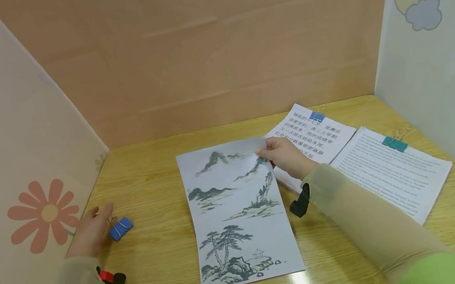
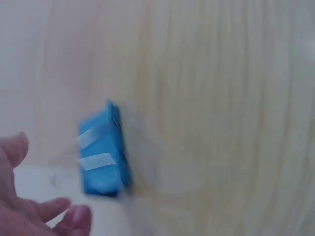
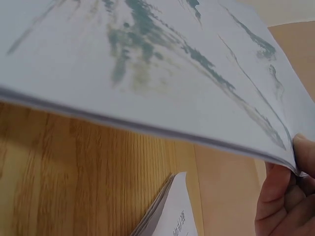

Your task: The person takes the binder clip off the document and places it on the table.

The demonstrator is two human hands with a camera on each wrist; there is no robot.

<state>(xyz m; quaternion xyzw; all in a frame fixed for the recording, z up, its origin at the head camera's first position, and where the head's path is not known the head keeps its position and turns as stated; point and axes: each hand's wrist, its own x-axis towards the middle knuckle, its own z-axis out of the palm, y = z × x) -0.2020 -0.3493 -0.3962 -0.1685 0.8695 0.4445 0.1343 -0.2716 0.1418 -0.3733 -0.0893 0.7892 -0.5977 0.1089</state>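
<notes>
My right hand [image 1: 286, 155] pinches the upper right corner of a stack of paper sheets [image 1: 238, 205] printed with ink landscapes of mountains and pine trees. In the right wrist view, the thumb is on the printed face and the curled fingers [image 3: 275, 201] are beneath; the near edge is lifted over the wood. On the left, my left hand [image 1: 90, 230] is beside a blue binder clip [image 1: 121, 228], fingers loosely spread and fingertips near its wire handles. The left wrist view shows this clip [image 2: 103, 155] blurred, with a gap between it and the fingers.
At the right lie two paper stacks: a large-print one [image 1: 311, 130] with a blue binder clip [image 1: 317, 117], partly behind my right hand, and a small-print one [image 1: 388, 170] with a green binder clip [image 1: 395, 143]. Panels enclose the wooden table [image 1: 159, 274] on three sides.
</notes>
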